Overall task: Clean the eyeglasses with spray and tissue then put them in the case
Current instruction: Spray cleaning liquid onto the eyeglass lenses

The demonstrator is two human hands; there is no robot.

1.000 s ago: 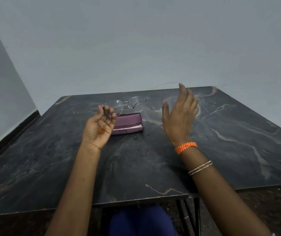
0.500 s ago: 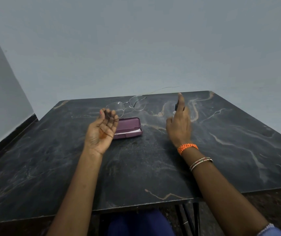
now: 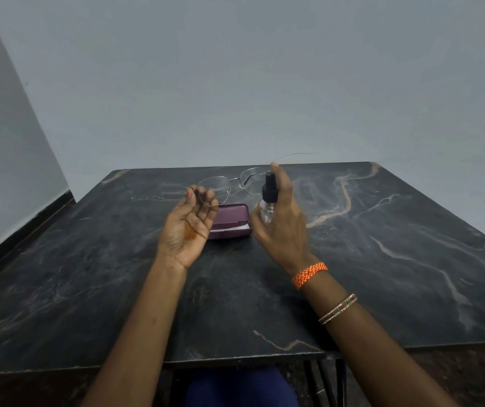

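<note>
Dark marble table (image 3: 382, 259); left hand (image 3: 187, 227) grip on eyeglasses (image 3: 229, 186), right hand (image 3: 282, 227) around half-hidden spray bottle (image 3: 267, 201).

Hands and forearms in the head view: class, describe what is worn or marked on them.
Both forearms are bare, no sleeves. The right wrist carries an orange braided band and, further up, a thin beaded bangle. The left hand has an orange stain on the palm and a pink-painted thumbnail; its wrist is bare.

Eyeglasses (image 3: 229, 185) above case (image 3: 231, 220) on table (image 3: 382, 259), spray bottle (image 3: 267, 201) right.
</note>
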